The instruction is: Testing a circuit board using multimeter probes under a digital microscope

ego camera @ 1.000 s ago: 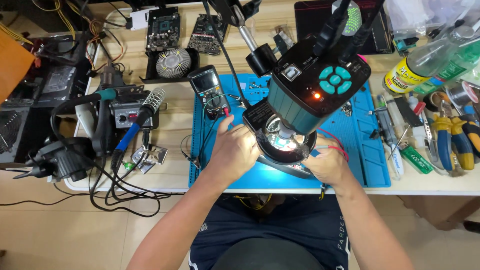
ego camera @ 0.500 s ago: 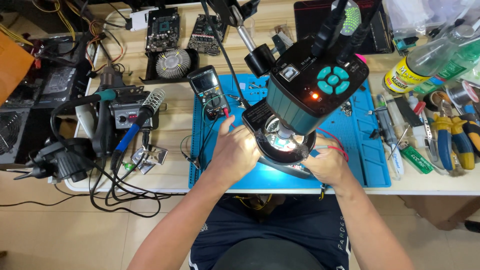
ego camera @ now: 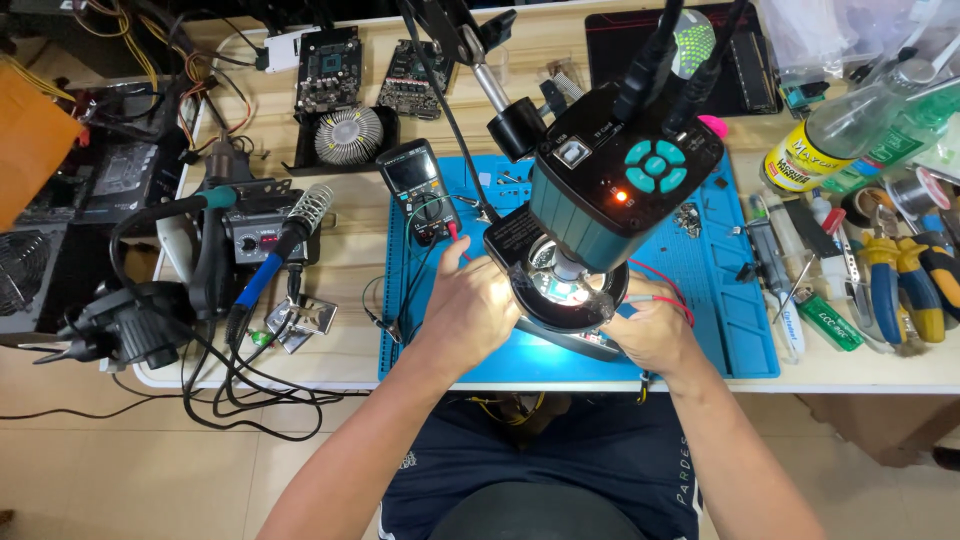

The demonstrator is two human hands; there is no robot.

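Observation:
My left hand (ego camera: 470,305) rests curled on the blue work mat (ego camera: 730,330), its fingertips tucked under the lit ring light (ego camera: 565,285) of a teal microscope camera (ego camera: 620,175). What those fingers hold is hidden. On the other side of the ring light my right hand (ego camera: 652,332) pinches a thin red test lead (ego camera: 662,297) that loops back over the mat. A board under the lens is mostly hidden by the camera head. The black multimeter (ego camera: 415,185) lies just beyond my left hand, with leads plugged in.
A soldering station (ego camera: 262,232) with a blue iron (ego camera: 262,275) and tangled cables sits on the left. Circuit boards and a round heatsink (ego camera: 347,132) lie at the back. Pliers (ego camera: 885,285), tubes, bottles (ego camera: 850,125) and a green lighter (ego camera: 828,320) crowd the right side.
Both hands stay under the ring light with only slight shifts of the fingers. Nothing else has moved.

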